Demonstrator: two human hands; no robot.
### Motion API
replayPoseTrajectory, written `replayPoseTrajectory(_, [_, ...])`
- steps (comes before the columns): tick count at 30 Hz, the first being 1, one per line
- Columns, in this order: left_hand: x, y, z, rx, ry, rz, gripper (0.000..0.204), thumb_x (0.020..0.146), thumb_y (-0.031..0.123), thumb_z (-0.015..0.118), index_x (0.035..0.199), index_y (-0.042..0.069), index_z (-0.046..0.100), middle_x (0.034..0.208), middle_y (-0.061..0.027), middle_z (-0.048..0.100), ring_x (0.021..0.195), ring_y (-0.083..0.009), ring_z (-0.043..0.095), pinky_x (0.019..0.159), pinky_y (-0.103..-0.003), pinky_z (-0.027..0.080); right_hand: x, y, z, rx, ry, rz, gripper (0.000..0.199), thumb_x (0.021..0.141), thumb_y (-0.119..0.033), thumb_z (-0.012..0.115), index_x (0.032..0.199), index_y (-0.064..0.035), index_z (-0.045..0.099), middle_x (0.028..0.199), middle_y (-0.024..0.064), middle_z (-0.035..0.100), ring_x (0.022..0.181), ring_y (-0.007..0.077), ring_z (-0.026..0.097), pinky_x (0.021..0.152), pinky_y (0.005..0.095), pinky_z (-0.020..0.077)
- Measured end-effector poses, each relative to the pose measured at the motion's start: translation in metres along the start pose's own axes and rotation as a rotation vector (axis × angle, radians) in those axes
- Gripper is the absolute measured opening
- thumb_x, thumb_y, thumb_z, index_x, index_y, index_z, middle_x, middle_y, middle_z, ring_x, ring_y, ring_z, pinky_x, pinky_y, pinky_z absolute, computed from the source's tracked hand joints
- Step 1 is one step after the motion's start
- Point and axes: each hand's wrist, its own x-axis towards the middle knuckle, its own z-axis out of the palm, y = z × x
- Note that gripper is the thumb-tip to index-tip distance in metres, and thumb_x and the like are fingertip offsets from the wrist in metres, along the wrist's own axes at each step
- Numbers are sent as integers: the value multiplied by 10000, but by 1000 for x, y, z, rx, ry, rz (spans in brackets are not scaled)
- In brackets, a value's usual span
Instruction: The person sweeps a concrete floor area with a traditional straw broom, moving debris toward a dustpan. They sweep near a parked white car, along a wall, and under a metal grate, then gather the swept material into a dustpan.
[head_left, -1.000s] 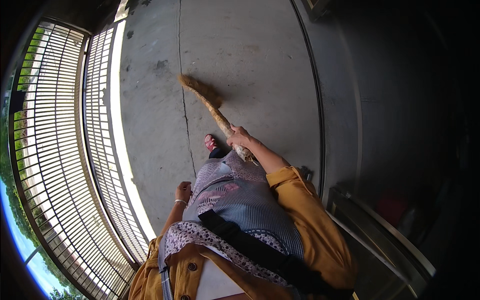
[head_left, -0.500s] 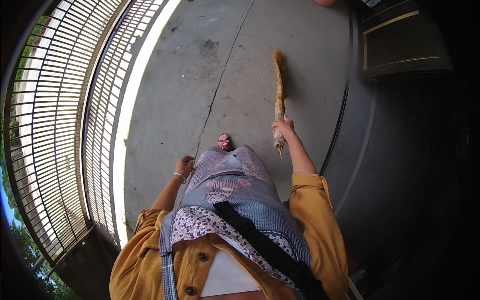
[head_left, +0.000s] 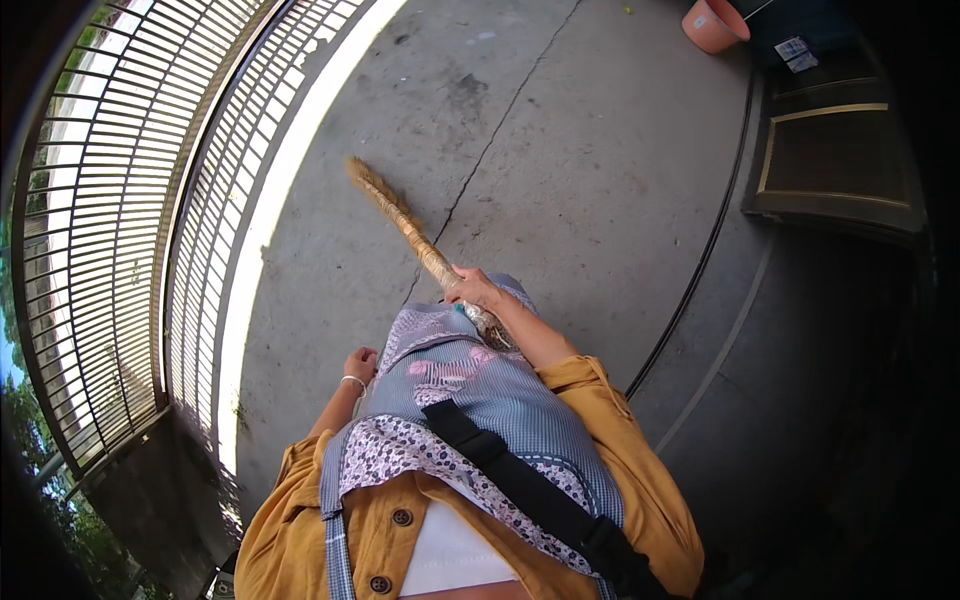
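1. The right hand (head_left: 476, 290) of the person is closed around a long tan straw broom (head_left: 425, 252), with fingers wrapped over the handle near its thick, whitish end.
2. This broom is in front of the person, and it points away, toward the left. The brush end is above the smooth grey concrete floor (head_left: 590, 180) or on it; I cannot tell if the bristles touch.
3. The handle passes across the view of a thin dark crack (head_left: 500, 128), which runs along the floor, so the brush end appears on the left side of this crack.
4. The near end of the broom is just in front of a blue-grey checked apron with floral trim (head_left: 440, 365); whether they touch, I cannot tell.
5. The left hand (head_left: 361, 365) hangs low beside the left edge of the apron. Its fingers look bent, but I cannot tell how far they close, or if something small is inside. A thin white bracelet (head_left: 354, 381) is around this wrist.
6. The person wears a mustard-yellow buttoned jacket (head_left: 640, 490), and a wide black strap (head_left: 500, 462) goes diagonally over the apron.
7. On the left stands a tall metal barred gate (head_left: 118, 215).
8. At the upper right, well apart from the broom, is a salmon-pink plastic bucket (head_left: 713, 30).
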Motion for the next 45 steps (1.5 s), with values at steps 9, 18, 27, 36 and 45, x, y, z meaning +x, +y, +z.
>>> replayPoseTrajectory(9, [57, 105, 18, -217, -21, 174, 161, 827, 123, 510, 918, 17, 589, 678, -36, 583, 523, -99, 541, 489, -243, 450, -145, -66, -73, -289, 222, -58, 913, 572, -45, 604, 1360, -27, 144, 720, 132, 586, 474, 159, 536, 457, 269, 449])
replayPoseTrajectory(18, [36, 105, 56, -121, -24, -5, 174, 808, 135, 534, 907, 8, 600, 714, -69, 614, 595, -136, 579, 552, -267, 471, -216, -19, -180, 331, 434, 268, 892, 616, 31, 562, 1356, 17, 64, 679, 130, 567, 458, 173, 534, 418, 298, 450])
replayPoseTrajectory(27, [41, 160, 105, -5, -46, 38, 176, 813, 138, 523, 911, 17, 602, 753, -90, 622, 652, -153, 594, 592, -275, 476, -147, -47, -207, 988, -115, 71, 354, 740, -3, 555, 1083, -37, 475, 649, 83, 538, 483, 141, 537, 412, 277, 475])
replayPoseTrajectory(36, [51, 292, 129, -158, -31, 250, 179, 832, 135, 503, 930, 10, 584, 687, -55, 587, 551, -114, 554, 512, -245, 463, -177, -45, -306, 276, 464, 60, 923, 625, 39, 524, 1384, -137, 29, 759, 121, 550, 452, 156, 521, 361, 302, 439])
replayPoseTrajectory(45, [16, 198, 158, -174, 27, -11, 169, 816, 129, 516, 908, 11, 594, 660, -52, 578, 508, -115, 536, 478, -253, 454, -130, -2, -421, 510, 838, 216, 950, 584, 63, 527, 1372, -95, 21, 813, 177, 523, 453, 222, 532, 390, 355, 447])
